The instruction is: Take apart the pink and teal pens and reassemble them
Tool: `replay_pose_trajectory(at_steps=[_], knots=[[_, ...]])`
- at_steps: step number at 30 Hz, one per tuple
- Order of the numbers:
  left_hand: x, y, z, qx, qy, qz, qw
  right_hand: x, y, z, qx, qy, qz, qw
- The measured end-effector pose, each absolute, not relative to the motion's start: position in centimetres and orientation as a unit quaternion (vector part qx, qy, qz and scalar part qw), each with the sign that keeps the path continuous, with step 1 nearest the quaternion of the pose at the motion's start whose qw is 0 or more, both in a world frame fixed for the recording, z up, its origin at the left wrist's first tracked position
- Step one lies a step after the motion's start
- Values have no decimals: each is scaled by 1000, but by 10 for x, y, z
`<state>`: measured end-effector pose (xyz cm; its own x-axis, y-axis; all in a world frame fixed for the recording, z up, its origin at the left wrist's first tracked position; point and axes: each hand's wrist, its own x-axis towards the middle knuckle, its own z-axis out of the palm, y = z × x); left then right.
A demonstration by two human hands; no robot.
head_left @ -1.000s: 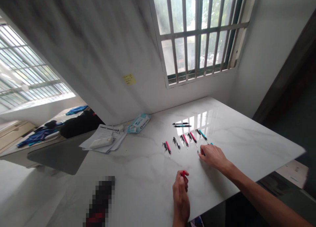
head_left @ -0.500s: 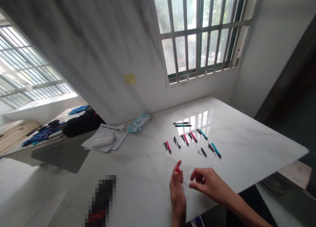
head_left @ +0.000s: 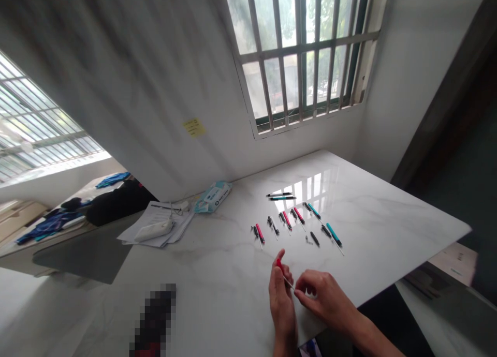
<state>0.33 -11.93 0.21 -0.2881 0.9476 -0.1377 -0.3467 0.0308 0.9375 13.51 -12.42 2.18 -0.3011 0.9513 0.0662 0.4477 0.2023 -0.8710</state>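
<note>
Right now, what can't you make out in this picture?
In the head view:
Red pen barrel: lower part hidden by the left hand.
White refill: outer tip hidden by the right hand.
Yellow sticky note: writing too small.
Dark object, lower left: pixelated, cut off by the bottom edge.

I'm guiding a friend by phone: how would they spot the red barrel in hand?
Find the white table below the barred window. Above its near edge, the left hand grips the red barrel, with a thin refill running to the right hand. Three more red barrels lie down; only this one is held.
</note>
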Motion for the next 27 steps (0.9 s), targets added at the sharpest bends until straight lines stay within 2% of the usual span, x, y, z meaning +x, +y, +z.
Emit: replay_pose_trajectory(at_steps=[3,6,9,12,17,27], knots=[[-5,-112,5,375,561,573,465,151,-119,21,-532,-701,354,316],[-10,-100,11,510,626,450,382,180,-101,19,-626,-673,272,284],[-2,-85,15,622,643,322,310,206,-79,19,-702,-654,199,201],[15,-70,15,673,650,253,245,214,-63,21,-726,-652,174,133],[35,-56,10,692,663,207,199,208,-59,25,-728,-661,163,80],[47,-43,4,709,649,206,186,207,-58,21,-727,-663,160,83]])
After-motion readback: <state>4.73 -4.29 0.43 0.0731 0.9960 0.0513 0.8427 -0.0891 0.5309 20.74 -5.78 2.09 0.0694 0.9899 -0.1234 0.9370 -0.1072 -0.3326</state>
